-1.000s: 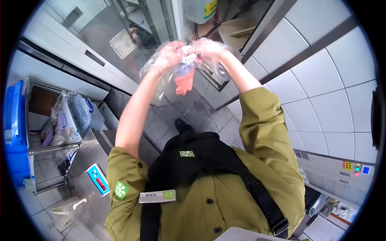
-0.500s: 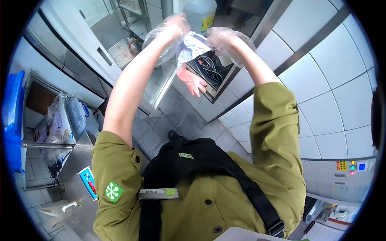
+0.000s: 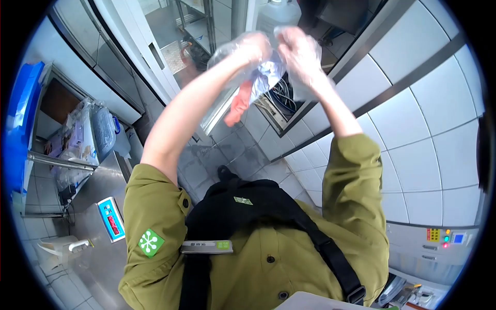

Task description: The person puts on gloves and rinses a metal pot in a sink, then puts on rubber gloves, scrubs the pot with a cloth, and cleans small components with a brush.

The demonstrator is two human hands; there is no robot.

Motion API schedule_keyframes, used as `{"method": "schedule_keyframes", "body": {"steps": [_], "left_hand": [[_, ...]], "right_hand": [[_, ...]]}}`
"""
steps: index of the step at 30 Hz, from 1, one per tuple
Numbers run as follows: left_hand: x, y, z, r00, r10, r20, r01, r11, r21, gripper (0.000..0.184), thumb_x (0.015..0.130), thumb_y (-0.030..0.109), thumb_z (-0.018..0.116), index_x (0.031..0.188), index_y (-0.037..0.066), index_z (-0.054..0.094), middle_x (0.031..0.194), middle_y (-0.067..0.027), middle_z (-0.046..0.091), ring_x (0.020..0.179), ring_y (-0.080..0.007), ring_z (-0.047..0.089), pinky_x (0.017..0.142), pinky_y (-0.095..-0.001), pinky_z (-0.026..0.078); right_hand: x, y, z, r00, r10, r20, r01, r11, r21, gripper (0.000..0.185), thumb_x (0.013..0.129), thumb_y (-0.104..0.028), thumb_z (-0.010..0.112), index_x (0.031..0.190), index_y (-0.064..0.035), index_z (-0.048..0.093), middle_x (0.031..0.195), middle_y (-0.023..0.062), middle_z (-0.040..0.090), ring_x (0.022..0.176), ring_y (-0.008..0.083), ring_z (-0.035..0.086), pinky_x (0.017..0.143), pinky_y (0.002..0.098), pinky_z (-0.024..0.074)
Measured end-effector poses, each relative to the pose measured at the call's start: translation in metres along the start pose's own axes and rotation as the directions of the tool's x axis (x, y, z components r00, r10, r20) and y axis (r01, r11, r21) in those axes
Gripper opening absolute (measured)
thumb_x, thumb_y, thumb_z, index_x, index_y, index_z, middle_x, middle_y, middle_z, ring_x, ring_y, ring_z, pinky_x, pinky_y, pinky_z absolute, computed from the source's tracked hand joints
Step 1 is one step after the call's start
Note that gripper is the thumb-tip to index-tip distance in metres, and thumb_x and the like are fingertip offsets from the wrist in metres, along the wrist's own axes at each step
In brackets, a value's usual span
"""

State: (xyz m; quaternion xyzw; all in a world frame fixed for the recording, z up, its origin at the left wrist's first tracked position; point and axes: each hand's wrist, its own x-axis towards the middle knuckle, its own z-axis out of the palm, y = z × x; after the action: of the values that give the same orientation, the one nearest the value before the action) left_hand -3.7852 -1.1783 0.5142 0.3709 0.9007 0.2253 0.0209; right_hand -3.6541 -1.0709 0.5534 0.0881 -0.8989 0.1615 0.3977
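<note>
A pink rubber glove with a pale bluish-white cuff part hangs between my two hands, its pink fingers pointing down and left. My left hand, inside a loose clear plastic glove, is closed at the upper left of the pale cuff. On the right, my right hand, also in clear plastic, has its fingers closed at the cuff's upper right. Both hands are somewhat blurred, and the plastic partly covers what they pinch.
Beyond my hands are a large translucent jug, a glass door with a metal frame, and coiled cables in an opening. At left are a steel counter with a scale, a plastic tub and blue crates. White tiles line the right.
Both hands have risen and moved right, drawing close together after being apart half a second ago. The rubber glove has swung, its fingers now bunched toward the lower left.
</note>
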Motion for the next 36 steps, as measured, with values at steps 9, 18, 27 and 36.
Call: {"method": "schedule_keyframes", "body": {"steps": [9, 18, 27, 36], "left_hand": [[-0.120, 0.045, 0.132, 0.904, 0.048, -0.424, -0.100, 0.990, -0.100, 0.013, 0.074, 0.016, 0.056, 0.084, 0.009, 0.062, 0.079, -0.0107, 0.062, 0.077, -0.0269, 0.061, 0.069, -0.0383, 0.049], [-0.192, 0.053, 0.194, 0.948, -0.110, -0.299, -0.022, 0.913, -0.407, 0.010, 0.076, 0.016, 0.058, 0.082, 0.008, 0.060, 0.077, -0.0135, 0.059, 0.074, -0.0328, 0.058, 0.065, -0.0426, 0.046], [-0.192, 0.055, 0.206, 0.996, 0.090, -0.002, -0.083, 0.911, -0.405, 0.013, 0.071, 0.011, 0.056, 0.082, 0.006, 0.060, 0.075, -0.0155, 0.059, 0.073, -0.0361, 0.058, 0.067, -0.0438, 0.046], [-0.196, 0.044, 0.163, 0.932, -0.223, -0.284, -0.005, 0.780, -0.626, 0.014, 0.070, 0.004, 0.053, 0.083, 0.005, 0.059, 0.080, -0.0147, 0.058, 0.080, -0.0338, 0.057, 0.070, -0.0412, 0.046]], "right_hand": [[-0.175, 0.074, 0.099, 0.820, -0.075, 0.567, 0.024, 0.995, 0.098, 0.031, 0.082, -0.021, 0.053, 0.107, -0.0058, 0.061, 0.105, 0.0166, 0.062, 0.099, 0.0271, 0.059, 0.088, 0.0373, 0.0440], [-0.171, -0.029, 0.067, 0.107, 0.775, 0.623, -0.843, -0.262, 0.470, 0.031, 0.085, -0.017, 0.046, 0.104, 0.0026, 0.060, 0.102, 0.0120, 0.062, 0.088, 0.0191, 0.057, 0.075, 0.0284, 0.0459], [-0.234, 0.002, 0.110, 0.404, 0.208, 0.890, -0.855, -0.259, 0.449, 0.028, 0.086, -0.022, 0.048, 0.097, 0.0027, 0.057, 0.101, 0.0180, 0.061, 0.087, 0.0187, 0.058, 0.073, 0.0282, 0.0461], [-0.187, 0.023, 0.189, 0.635, 0.222, 0.740, -0.720, 0.518, 0.462, 0.025, 0.086, -0.017, 0.046, 0.095, 0.0047, 0.056, 0.096, 0.0225, 0.057, 0.092, 0.0248, 0.055, 0.076, 0.0323, 0.0453]]}}
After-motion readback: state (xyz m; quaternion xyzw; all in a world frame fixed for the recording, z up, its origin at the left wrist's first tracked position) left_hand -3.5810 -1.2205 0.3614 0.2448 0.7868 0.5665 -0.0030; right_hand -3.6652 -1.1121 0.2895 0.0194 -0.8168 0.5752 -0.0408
